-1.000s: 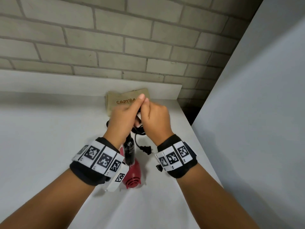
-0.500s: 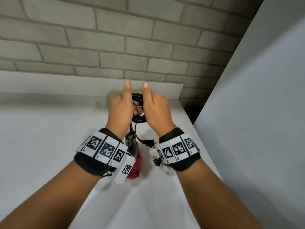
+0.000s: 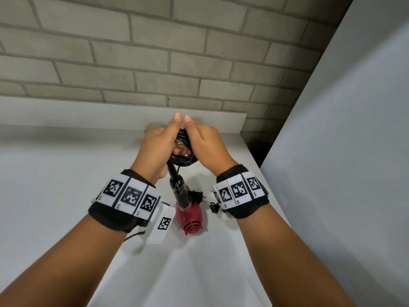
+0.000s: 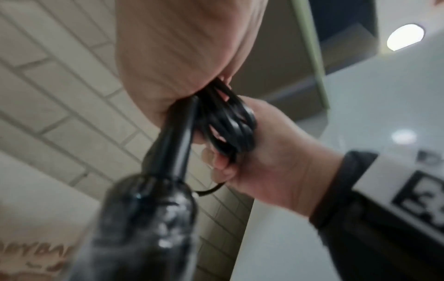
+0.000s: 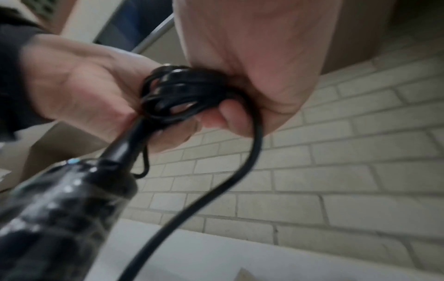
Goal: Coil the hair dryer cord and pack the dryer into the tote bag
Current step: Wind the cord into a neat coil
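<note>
Both hands are raised over the white table [image 3: 66, 196] and grip a coil of black cord [image 3: 184, 151] between them. My left hand [image 3: 158, 147] curls round its left side and my right hand [image 3: 207, 145] round its right, thumbs up and nearly touching. The dryer's black handle [image 3: 179, 191] slants down from the coil to the red body [image 3: 191, 220]; I cannot tell if it touches the table. The plug [image 3: 197, 194] dangles beside the handle. The wrist views show the coil [image 4: 225, 121] [image 5: 182, 91] in curled fingers. The beige tote bag [image 3: 152, 126] is mostly hidden behind the hands.
A brick wall [image 3: 155, 63] with a white ledge [image 3: 88, 111] runs along the back. A white panel [image 3: 343, 151] stands at the right, close to the table's right edge, with a dark gap [image 3: 259, 149] at the far corner.
Both hands have risen and moved away from me with the coil, covering most of the tote bag. The thumbs, apart half a second ago, now stand close together.
</note>
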Demonstrator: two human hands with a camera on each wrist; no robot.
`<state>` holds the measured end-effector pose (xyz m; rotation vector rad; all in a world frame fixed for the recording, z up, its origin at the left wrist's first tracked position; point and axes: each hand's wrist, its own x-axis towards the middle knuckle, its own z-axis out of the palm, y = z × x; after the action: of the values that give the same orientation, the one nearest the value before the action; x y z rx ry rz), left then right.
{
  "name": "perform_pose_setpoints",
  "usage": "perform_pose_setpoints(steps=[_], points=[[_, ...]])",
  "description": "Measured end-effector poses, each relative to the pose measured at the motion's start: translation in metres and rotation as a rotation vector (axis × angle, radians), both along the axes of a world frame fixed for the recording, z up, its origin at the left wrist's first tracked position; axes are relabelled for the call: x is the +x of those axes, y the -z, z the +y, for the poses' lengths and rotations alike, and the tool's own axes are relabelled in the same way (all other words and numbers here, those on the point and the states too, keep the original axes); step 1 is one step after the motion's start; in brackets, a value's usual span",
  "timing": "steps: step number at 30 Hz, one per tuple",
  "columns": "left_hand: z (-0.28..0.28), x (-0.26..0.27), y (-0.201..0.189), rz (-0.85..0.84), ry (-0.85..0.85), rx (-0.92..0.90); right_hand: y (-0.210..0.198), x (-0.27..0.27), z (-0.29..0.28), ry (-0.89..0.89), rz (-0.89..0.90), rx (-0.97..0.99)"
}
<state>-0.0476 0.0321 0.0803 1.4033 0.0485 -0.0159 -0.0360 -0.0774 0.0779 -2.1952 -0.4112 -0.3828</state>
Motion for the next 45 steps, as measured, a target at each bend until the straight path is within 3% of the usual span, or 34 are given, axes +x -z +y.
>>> perform_pose_setpoints(steps=[3,6,12,19,21,24,27,30,32,35,45], points=[[0.005,0.005,0.0,0.069,-0.046,-0.101,0.007,0.003,-0.018,-0.149,0.145,0.232],[0.012,0.009,0.002,0.081,-0.06,-0.112,0.029,0.005,-0.031,-0.173,0.225,0.113],[0.013,0.014,0.003,0.122,-0.071,-0.138,0.075,0.014,-0.048,-0.05,0.367,0.015],[0.015,0.016,0.003,0.12,-0.13,-0.182,0.107,-0.002,-0.056,-0.015,0.608,-0.319],[0.011,0.015,0.002,0.107,-0.113,-0.19,0.098,0.0,-0.052,0.025,0.625,-0.176],[0.002,0.015,0.002,0.066,-0.065,-0.126,0.073,0.009,-0.043,0.111,0.563,0.416],[-0.004,0.014,0.001,0.009,-0.058,0.053,0.043,0.015,-0.033,0.03,0.533,0.906],[-0.008,0.013,-0.001,-0.068,-0.132,0.215,0.031,0.016,-0.028,0.011,0.521,0.855],[-0.008,0.013,0.0,-0.119,-0.155,0.274,0.032,0.016,-0.028,0.057,0.503,0.753],[-0.005,0.015,0.003,-0.168,-0.176,0.326,0.032,0.017,-0.033,0.08,0.46,0.753],[-0.004,0.021,0.003,-0.102,-0.113,0.275,0.028,0.021,-0.045,-0.097,0.584,0.763]])
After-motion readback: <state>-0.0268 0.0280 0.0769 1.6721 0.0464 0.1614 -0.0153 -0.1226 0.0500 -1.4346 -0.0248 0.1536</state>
